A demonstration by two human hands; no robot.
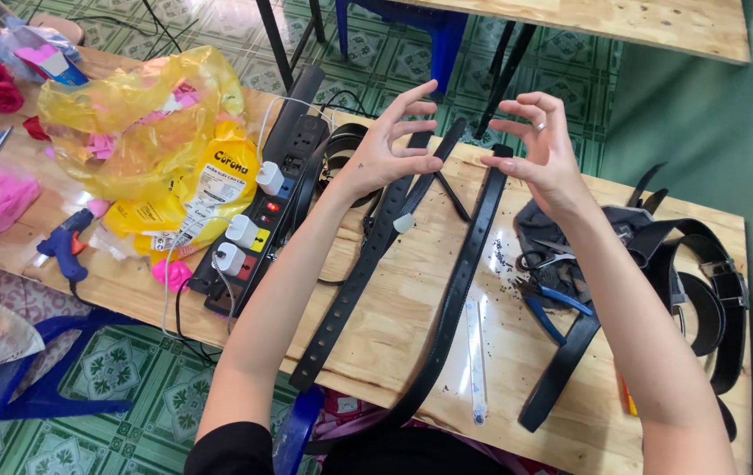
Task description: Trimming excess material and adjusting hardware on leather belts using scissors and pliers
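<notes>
Green patterned floor tiles run under a plywood table [394, 308] crowded with belt work, and a second wooden table stands behind it with a blue chair tucked beneath. Both of the person's hands are raised above the tabletop with nothing gripped: the left hand [389, 149] has its fingers spread and curled, thumb and forefinger nearly meeting, and the right hand [545, 149], a ring on one finger, hangs likewise loose and parted beside it. I cannot tell whether some fine thread or glue strand runs between them. Directly below lie two long black belts: one belt with punched holes [354, 281] running from near the left hand toward the table's near edge, and a plainer strap [460, 290] beside it, almost parallel. As I judge it, the holes on the first belt are already punched, and dark crumbs scattered near the strap suggest the punching has been done here; the belts lie flat and unattended, so finishing seems yet to come. A clear glue stick [476, 361] lies near the front edge. To the right sit blue-handled pliers [552, 308], scissors and a heap of more black belts [702, 281] with buckles. To the left a black power strip [262, 211] carries white plugs, next to a yellow plastic bag [156, 132], a blue glue gun [64, 246] and pink fabric flowers.
</notes>
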